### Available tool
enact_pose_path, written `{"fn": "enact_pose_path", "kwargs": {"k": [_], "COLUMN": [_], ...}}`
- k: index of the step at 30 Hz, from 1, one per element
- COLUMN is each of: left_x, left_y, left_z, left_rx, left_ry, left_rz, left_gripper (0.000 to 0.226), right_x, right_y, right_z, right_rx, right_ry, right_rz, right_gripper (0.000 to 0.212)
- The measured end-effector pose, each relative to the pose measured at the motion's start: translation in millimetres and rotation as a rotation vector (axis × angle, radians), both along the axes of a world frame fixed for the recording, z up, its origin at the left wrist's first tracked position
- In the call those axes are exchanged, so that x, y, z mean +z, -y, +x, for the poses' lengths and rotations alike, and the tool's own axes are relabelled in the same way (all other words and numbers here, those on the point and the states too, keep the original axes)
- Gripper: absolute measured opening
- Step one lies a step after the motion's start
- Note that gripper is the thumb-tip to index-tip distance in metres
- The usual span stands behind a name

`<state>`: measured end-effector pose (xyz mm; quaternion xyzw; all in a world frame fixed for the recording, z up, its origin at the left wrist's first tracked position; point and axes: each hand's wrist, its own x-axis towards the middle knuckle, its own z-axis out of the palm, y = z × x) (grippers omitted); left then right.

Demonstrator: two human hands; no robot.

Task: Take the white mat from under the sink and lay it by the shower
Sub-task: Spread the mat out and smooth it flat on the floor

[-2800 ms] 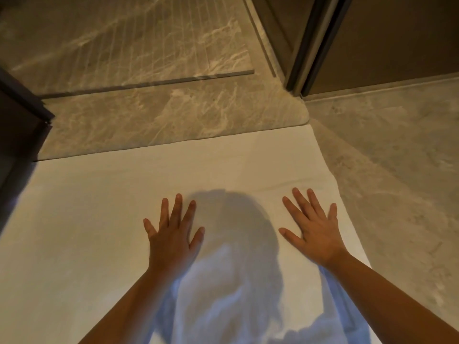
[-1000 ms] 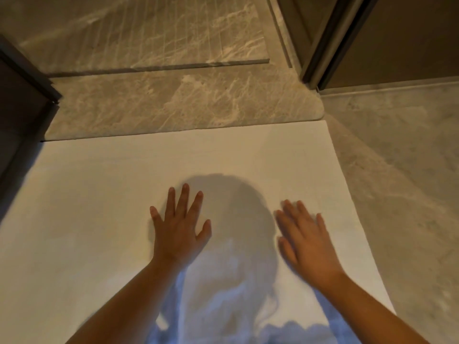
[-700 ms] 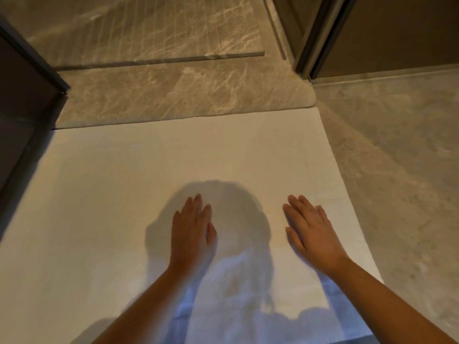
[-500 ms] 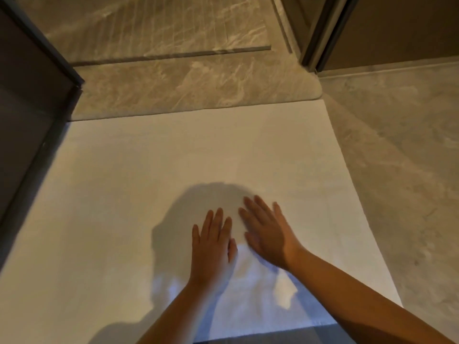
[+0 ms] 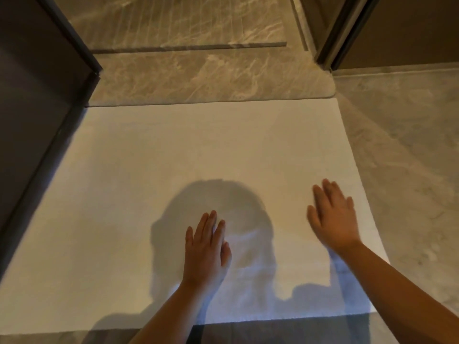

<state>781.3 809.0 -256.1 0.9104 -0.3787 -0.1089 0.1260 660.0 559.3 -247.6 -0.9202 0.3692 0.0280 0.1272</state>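
Observation:
The white mat [image 5: 193, 150] lies flat and spread out on the floor, its far edge against a raised marble sill [image 5: 203, 80] in front of the shower floor [image 5: 173, 21]. My left hand [image 5: 206, 249] rests palm down near the mat's middle, fingers close together. Flat over the mat near its right edge is my right hand [image 5: 332, 217], fingers slightly apart and a little blurred. Neither hand holds anything. My shadow falls across the mat between the hands.
A dark panel with a dark frame [image 5: 32, 115] runs along the mat's left side. A dark door frame [image 5: 342, 33] stands at the far right corner. Grey marble floor [image 5: 407, 170] lies right of the mat and along its near edge.
My right hand has slid from beside the left hand out toward the mat's right edge. The left hand has stayed near the middle. The view has pulled back, showing the mat's near edge.

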Motion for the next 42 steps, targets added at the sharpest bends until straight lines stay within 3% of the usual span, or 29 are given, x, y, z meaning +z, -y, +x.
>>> {"fn": "enact_pose_path", "kwargs": {"k": [3, 7, 9, 12, 17, 21, 24, 30, 34, 38, 42], "left_x": [2, 2, 5, 8, 2, 2, 0, 5, 9, 5, 1], "left_y": [0, 14, 22, 21, 7, 9, 10, 16, 23, 27, 10], "left_z": [-8, -33, -41, -48, -46, -48, -54, -60, -56, -50, -34], "left_rx": [-0.039, -0.090, -0.075, -0.082, -0.149, -0.143, -0.200, -0.349, -0.345, -0.349, -0.253], "left_ry": [-0.011, -0.039, -0.028, -0.002, 0.017, 0.010, 0.009, 0.066, 0.054, 0.036, 0.007], "left_rz": [-0.020, -0.019, 0.022, 0.104, 0.134, 0.119, 0.111, 0.214, 0.164, 0.097, 0.118], "left_gripper": [0.045, 0.046, 0.050, 0.053, 0.049, 0.047, 0.047, 0.065, 0.064, 0.060, 0.056], "right_x": [7, 4, 0, -5, -2, 4, 9, 16, 20, 21, 15], "right_y": [-20, -89, -107, -99, -57, -43, -53, -77, -79, -92, -98], "right_z": [-13, 3, 2, -20, -66, -102, -103, -94, -65, -8, 21], "right_rx": [-0.029, 0.407, 0.499, 0.457, 0.158, -0.011, -0.068, 0.077, 0.010, 0.213, 0.381], "right_ry": [0.060, 0.036, -0.025, -0.055, -0.147, -0.115, -0.104, -0.198, -0.042, 0.053, -0.027], "right_rz": [0.016, -0.033, -0.044, -0.015, 0.027, 0.028, 0.028, 0.126, 0.190, 0.217, 0.183], "right_gripper": [0.054, 0.048, 0.046, 0.049, 0.071, 0.080, 0.073, 0.073, 0.063, 0.059, 0.048]}}
